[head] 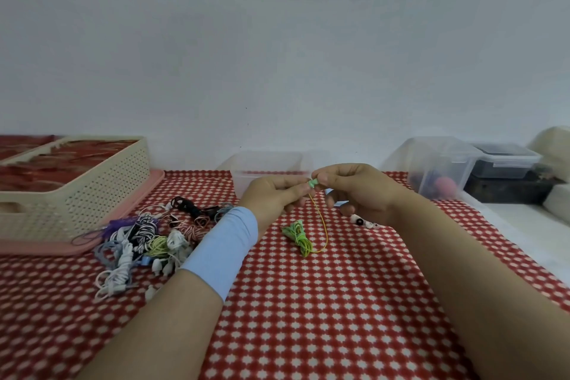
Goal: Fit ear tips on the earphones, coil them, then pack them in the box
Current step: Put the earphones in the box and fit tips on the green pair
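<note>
Just in front of the clear plastic box (265, 163), the left hand (271, 194) and right hand (354, 191) are pinching the green earbud (312, 183) between their fingers (324, 177); the tip is likely seating best with the left steadying and the right pressing squarely.

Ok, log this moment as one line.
step: ear-tip fitting | left hand: pinches green earbud | right hand: pinches same earbud | green cable: bundled on tablecloth | clear box: behind hands

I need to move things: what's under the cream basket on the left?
A pink tray lies under the cream basket, its rim showing at the front and right. The rest of the tray is covered, so anything lying there cannot be seen.
</note>
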{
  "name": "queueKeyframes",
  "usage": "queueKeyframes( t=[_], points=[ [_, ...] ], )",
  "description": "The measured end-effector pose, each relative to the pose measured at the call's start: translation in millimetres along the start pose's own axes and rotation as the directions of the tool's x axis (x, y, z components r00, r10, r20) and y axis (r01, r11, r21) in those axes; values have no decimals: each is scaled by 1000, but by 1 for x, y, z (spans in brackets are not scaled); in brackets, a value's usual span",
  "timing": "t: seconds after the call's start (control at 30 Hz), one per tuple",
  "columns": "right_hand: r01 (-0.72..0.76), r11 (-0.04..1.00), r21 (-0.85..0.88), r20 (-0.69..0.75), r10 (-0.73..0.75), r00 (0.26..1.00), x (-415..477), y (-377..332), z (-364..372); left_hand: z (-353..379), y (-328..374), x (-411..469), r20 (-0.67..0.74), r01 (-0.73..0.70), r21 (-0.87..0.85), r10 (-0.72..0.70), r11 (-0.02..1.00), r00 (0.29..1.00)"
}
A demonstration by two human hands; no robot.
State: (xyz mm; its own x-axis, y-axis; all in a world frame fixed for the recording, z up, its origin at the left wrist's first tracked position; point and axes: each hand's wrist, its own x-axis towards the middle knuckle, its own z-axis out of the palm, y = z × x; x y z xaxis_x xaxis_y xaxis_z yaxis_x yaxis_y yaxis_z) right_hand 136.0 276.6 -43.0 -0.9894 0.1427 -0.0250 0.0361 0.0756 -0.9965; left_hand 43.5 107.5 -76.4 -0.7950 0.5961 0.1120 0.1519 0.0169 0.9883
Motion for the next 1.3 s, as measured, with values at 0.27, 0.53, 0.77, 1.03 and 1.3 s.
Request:
queueKeyframes(
  t=[0.27, 0.53, 0.77, 1.03, 1.3],
  points=[
    [-30, 999, 41, 35, 28, 999, -1, 0, 2, 0, 2, -5, 46, 14, -99, -9, 995, 999],
    [-58, 995, 77, 61, 53, 997, -4, -3, 4, 0, 2, -6, 97, 32, -190, -14, 981, 995],
    [70, 992, -109, -15, -72, 997, -6, -8, 4, -1, 5, -6, 54, 28, -139, -20, 990, 998],
    [140, 948, -285, -15, -150, 989, -8, -12, 1, -5, 2, -6, 67, 12, -58, -8, 998, 998],
    [55, 981, -185, 22, -52, 998, -9, -11, 0, -8, 1, -6, 80, -17, -2, 17, 1000, 997]
  ],
)
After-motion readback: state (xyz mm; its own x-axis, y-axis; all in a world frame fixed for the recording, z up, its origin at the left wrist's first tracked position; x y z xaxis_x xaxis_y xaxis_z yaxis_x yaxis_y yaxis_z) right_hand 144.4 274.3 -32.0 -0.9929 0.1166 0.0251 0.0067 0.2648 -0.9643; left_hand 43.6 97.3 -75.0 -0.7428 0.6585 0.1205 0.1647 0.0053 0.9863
